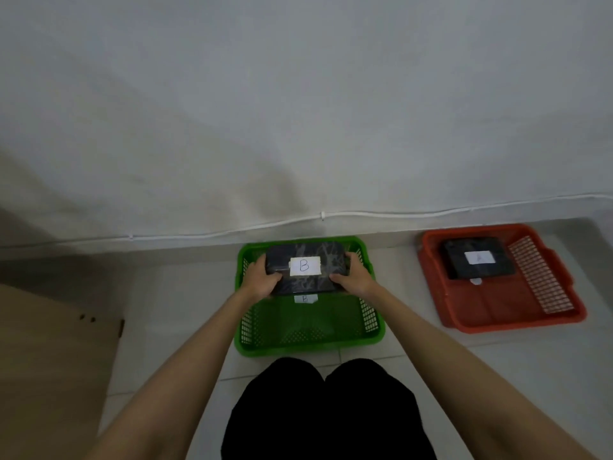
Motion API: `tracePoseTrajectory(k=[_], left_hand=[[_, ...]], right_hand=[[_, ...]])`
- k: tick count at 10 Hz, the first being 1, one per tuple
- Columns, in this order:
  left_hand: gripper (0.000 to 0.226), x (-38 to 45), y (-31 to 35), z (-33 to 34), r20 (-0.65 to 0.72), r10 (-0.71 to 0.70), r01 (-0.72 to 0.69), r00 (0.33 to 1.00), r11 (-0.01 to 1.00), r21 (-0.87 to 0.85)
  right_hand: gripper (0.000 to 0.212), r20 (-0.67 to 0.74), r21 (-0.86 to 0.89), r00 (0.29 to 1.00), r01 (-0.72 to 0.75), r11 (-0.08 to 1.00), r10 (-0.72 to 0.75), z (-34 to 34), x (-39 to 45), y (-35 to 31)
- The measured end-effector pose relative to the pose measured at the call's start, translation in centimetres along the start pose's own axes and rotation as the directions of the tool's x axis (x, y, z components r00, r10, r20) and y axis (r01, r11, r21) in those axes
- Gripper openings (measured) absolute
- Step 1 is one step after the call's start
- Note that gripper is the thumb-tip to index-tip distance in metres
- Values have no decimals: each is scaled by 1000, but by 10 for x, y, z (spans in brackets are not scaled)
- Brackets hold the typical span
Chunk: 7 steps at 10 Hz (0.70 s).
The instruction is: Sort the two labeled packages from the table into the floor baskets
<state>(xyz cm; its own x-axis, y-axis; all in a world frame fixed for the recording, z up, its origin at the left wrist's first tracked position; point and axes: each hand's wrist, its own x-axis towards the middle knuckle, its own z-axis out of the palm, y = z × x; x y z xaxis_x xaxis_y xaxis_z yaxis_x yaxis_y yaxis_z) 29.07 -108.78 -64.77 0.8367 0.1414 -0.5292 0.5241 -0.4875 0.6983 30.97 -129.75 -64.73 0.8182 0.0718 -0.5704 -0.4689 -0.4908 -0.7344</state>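
A black wrapped package with a white "B" label [306,267] is held over the far half of the green floor basket [308,340]. My left hand [260,280] grips its left end and my right hand [353,275] grips its right end. A small "B" tag [305,298] lies inside the green basket just below the package. Whether the package touches the basket floor is unclear. A second black package with a white label [477,260] lies in the far part of the red basket [504,313] to the right.
A wooden table corner [49,360] stands at the left. The wall rises right behind both baskets, with a white cable [321,216] along its base. My knees in black fabric [325,410] are close to the green basket's near rim. Tiled floor separates the baskets.
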Motion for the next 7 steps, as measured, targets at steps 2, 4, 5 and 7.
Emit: tracePoseTrajectory(k=[2, 4, 5, 7], left_hand=[[57, 62, -59, 42, 59, -3, 3, 998, 1000, 5], [64, 74, -69, 52, 66, -13, 13, 998, 1000, -8], [63, 77, -68, 54, 65, -19, 20, 998, 1000, -14], [66, 72, -47, 45, 78, -23, 23, 997, 1000, 4]], right_hand=[[73, 21, -79, 999, 30, 996, -28, 27, 72, 62], [67, -17, -89, 1000, 22, 996, -24, 38, 85, 71], [62, -37, -106, 999, 21, 994, -25, 36, 89, 70], [57, -36, -129, 996, 71, 989, -76, 27, 77, 61]])
